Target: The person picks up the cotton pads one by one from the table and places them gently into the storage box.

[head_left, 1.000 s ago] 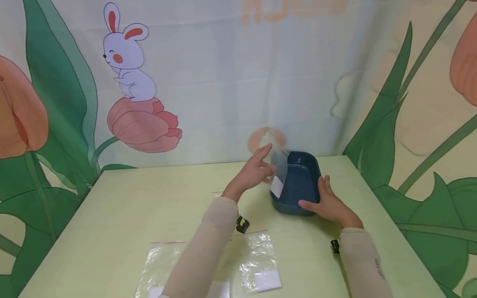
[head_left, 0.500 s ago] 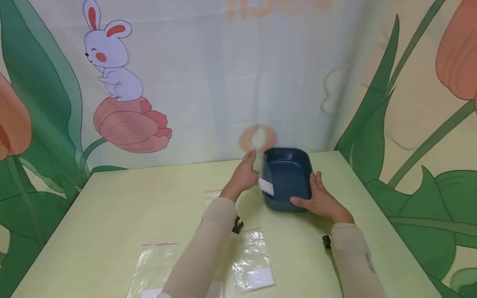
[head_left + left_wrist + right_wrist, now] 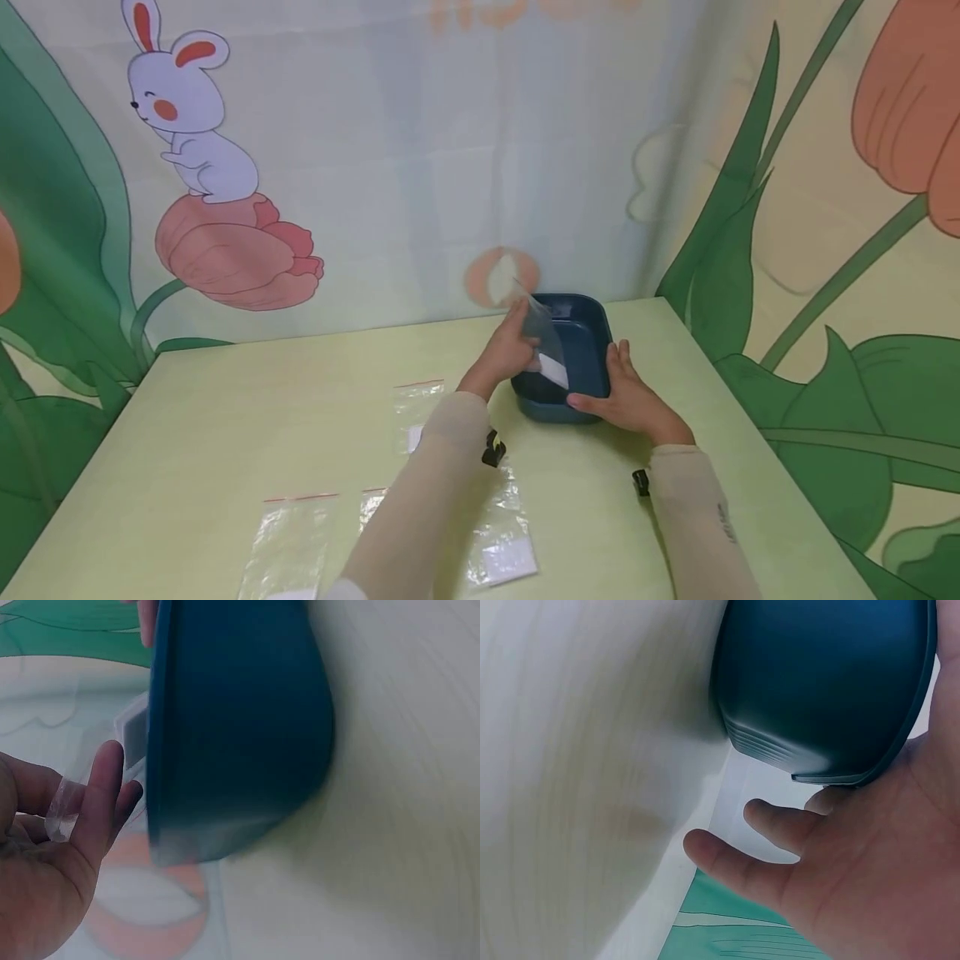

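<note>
My left hand [image 3: 512, 343] pinches a clear plastic zip bag [image 3: 547, 329] with a white patch at its lower end. The bag hangs tilted over the left side of a dark blue rectangular plastic box [image 3: 588, 362]. In the left wrist view, a fold of the clear bag [image 3: 66, 806] shows between the fingers, next to the box's outer wall [image 3: 240, 727]. My right hand [image 3: 637, 400] holds the box at its near right corner, thumb over the near rim and fingers along the right side. Two of its fingers [image 3: 739, 859] stick out free below the box in the right wrist view.
Several clear zip bags with red seals and white patches lie on the pale yellow table: one [image 3: 418, 400] beyond my left forearm, one [image 3: 288, 542] at the near left, one [image 3: 502, 542] near the middle. A printed curtain [image 3: 420, 183] stands behind the table.
My left hand has swung the bag left to the box's rim, then back over the box, its fingers closing in. The right hand stays on the box. The head view has turned rightward.
</note>
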`<state>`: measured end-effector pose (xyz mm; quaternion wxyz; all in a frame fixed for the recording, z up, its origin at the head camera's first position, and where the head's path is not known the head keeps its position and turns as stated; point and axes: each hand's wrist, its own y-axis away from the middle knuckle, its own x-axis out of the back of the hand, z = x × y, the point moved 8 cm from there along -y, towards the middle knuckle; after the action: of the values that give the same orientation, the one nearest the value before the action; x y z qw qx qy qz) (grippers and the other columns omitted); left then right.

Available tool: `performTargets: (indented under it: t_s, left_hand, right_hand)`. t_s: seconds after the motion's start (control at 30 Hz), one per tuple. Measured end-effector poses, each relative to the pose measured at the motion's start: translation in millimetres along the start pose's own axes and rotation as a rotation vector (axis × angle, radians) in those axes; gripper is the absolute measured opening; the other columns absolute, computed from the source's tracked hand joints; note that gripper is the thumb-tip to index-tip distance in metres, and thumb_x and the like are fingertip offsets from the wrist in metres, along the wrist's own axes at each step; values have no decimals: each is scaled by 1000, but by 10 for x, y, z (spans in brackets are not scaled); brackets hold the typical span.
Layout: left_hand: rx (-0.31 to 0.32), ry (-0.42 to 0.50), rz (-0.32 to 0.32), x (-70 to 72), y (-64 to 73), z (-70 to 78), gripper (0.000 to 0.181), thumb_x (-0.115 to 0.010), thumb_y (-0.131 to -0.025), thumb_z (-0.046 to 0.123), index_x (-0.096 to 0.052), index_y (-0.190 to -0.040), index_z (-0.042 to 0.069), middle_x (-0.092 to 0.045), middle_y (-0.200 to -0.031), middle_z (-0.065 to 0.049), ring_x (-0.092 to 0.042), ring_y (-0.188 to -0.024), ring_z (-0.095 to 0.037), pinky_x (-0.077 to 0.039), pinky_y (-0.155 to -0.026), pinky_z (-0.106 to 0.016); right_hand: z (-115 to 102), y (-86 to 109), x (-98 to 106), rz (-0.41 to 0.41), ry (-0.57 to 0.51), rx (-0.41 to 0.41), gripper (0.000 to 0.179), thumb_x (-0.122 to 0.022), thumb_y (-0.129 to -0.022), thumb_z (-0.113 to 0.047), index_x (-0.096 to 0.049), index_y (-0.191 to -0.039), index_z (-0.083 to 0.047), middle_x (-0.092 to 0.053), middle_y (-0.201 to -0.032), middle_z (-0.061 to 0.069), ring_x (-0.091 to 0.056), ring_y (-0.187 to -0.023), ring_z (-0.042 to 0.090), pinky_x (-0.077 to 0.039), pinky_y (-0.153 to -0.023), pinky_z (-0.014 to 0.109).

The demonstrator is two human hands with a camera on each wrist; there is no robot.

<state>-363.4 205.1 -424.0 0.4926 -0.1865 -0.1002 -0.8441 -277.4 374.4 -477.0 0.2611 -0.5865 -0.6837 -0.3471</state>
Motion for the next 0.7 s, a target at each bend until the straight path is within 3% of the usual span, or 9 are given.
performTargets:
  t_s: [0.13,0.3,0.4,0.53,0.7]
  left_hand:
    - [23,34,4,-164,-60,-14,88,-58,-90,-14,-12,-162,7,-9,-168,-10,-51,-133,-30,-52,-91,-32]
    - [56,64,-34,-397,-148,-36,83,-56,-95,-9,-9,-162,5,-6,-168,-14,-21,-150,-26,-52,-93,-33]
    - [55,21,-56,-494,-201,-81,80,-54,-97,-5,-7,-162,4,-4,-168,-13,-12,-152,-24,-41,-107,-36]
    - [53,-108,-68,-548,-245,-160,76,-48,-96,-1,-7,-161,1,-3,-168,-14,-3,-152,-21,-12,-120,-32]
    - [85,-138,-89,-599,-264,-233,80,-45,-92,-1,-3,-160,0,2,-167,-17,2,-152,-23,-10,-120,-35]
  right_hand:
    - [0,-5,1,-6,4,-7,128,-64,-86,-69,15,-156,3,27,-161,23,6,-148,48,-14,-114,66]
    - [11,0,12,-9,3,-26,127,-64,-87,-68,17,-156,1,29,-161,20,5,-148,49,-14,-113,66]
    - [0,4,20,-5,-2,-20,126,-64,-88,-67,16,-156,1,27,-161,22,4,-148,49,-14,-113,66]
    - [-6,0,15,-4,-3,-9,126,-64,-87,-68,15,-156,2,26,-161,23,4,-148,48,-14,-114,65]
    - [10,0,7,-7,-6,-21,128,-64,-86,-69,15,-156,3,27,-161,23,3,-148,48,-14,-115,64]
